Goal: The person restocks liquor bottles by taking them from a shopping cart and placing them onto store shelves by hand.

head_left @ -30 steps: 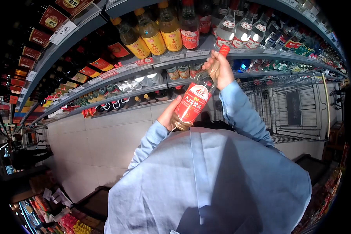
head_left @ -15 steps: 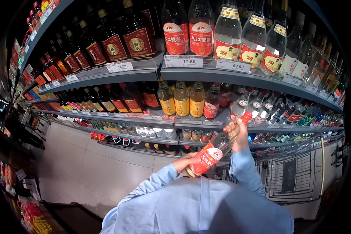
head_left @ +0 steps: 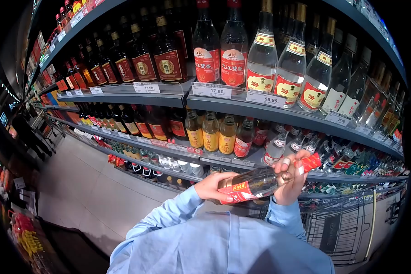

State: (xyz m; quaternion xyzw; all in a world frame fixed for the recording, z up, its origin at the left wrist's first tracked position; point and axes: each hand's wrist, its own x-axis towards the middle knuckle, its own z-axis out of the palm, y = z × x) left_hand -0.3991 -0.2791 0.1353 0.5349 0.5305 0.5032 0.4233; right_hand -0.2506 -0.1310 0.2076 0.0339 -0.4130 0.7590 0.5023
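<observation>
A clear glass liquor bottle (head_left: 259,179) with a red label and red-wrapped cap is held in front of my chest, tilted close to level. Its cap end points right and slightly up. My left hand (head_left: 214,186) is closed around the base end, thumb across the label. At the neck, my right hand (head_left: 291,178) grips just below the red cap. The label is turned partly away, so only some of its print shows. Two similar red-label bottles (head_left: 234,55) stand upright on the shelf ahead, above a 17.80 price tag (head_left: 212,90).
Tall clear bottles (head_left: 261,55) and dark bottles (head_left: 170,61) line the upper shelf (head_left: 260,104). Yellow-label bottles (head_left: 210,132) stand on the shelf below. A wire shopping cart (head_left: 335,230) is at my right. Tiled floor (head_left: 96,192) runs along the aisle at left.
The bottle has been raised and turned from a steep slant to nearly level, its label rolling partly out of sight. Both hands have moved with it. The view has shifted slightly.
</observation>
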